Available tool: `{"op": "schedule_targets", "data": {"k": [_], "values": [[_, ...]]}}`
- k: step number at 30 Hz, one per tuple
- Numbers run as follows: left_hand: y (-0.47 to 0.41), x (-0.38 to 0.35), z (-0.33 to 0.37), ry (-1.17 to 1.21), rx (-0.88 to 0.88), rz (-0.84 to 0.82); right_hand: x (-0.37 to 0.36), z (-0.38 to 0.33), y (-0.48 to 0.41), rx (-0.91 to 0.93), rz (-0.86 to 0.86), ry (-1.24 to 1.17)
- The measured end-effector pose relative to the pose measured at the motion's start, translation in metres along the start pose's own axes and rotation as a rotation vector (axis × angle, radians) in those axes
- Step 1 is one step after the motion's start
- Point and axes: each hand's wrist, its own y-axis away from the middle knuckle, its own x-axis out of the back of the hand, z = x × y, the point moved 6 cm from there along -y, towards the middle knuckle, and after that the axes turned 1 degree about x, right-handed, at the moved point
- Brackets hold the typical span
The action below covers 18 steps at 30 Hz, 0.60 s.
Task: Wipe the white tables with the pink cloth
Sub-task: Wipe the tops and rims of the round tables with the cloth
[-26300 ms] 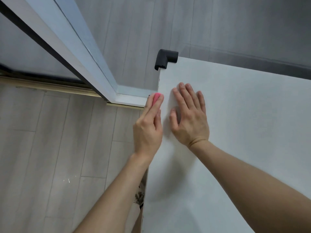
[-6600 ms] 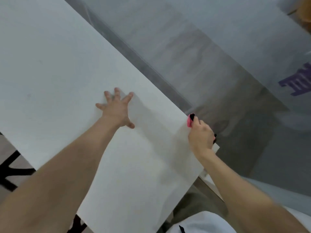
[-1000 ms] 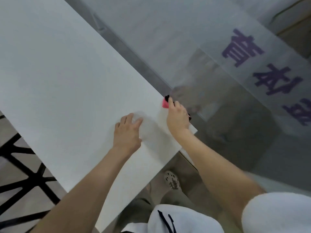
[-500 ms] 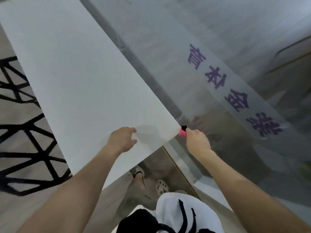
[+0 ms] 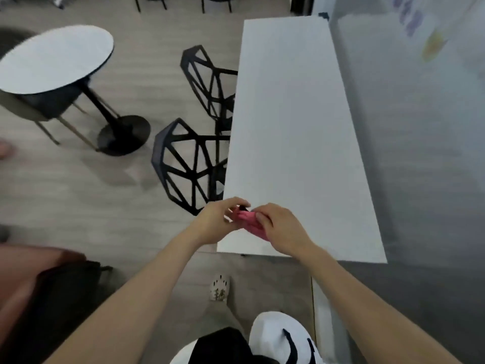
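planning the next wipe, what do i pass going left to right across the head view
round white table on black pedestal, black wire-frame chairs, long white rectangular table, frosted glass wall

Pink cloth [image 5: 248, 220], crumpled into a small wad, seemingly just above the near left corner of the long white counter [image 5: 294, 127], round white counter [image 5: 55, 59] well to its left

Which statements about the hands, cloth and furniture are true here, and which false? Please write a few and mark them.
1. Both the left hand and the right hand hold the pink cloth. True.
2. Two black chairs stand along the white table's left side. True.
3. The cloth lies spread flat on the table. False: it is bunched between the hands.
4. The left hand presses flat on the tabletop. False: its fingers pinch the cloth.
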Motion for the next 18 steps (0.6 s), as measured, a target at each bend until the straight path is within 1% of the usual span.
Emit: {"op": "schedule_targets", "data": {"k": [3,7,10,13,16,18], "values": [[0.034,0.048,-0.053,-0.029,0.095,0.166,-0.046,-0.055,-0.029,0.107,-0.116,0.159],[0.085,0.113,-0.149,-0.112,0.228,0.325,-0.109,-0.113,-0.077,0.263,-0.259,0.514],[0.12,0.166,-0.224,-0.015,0.301,0.537,-0.155,-0.167,-0.121,0.338,-0.29,0.661],[0.153,0.214,-0.286,0.111,0.398,0.674,-0.202,-0.228,-0.164,0.422,-0.29,0.755],[0.179,0.25,-0.344,0.236,0.485,0.73,-0.244,-0.288,-0.208,0.459,-0.265,0.747],[0.187,0.275,-0.382,0.278,0.551,0.753,-0.265,-0.323,-0.234,0.471,-0.242,0.733]]}}
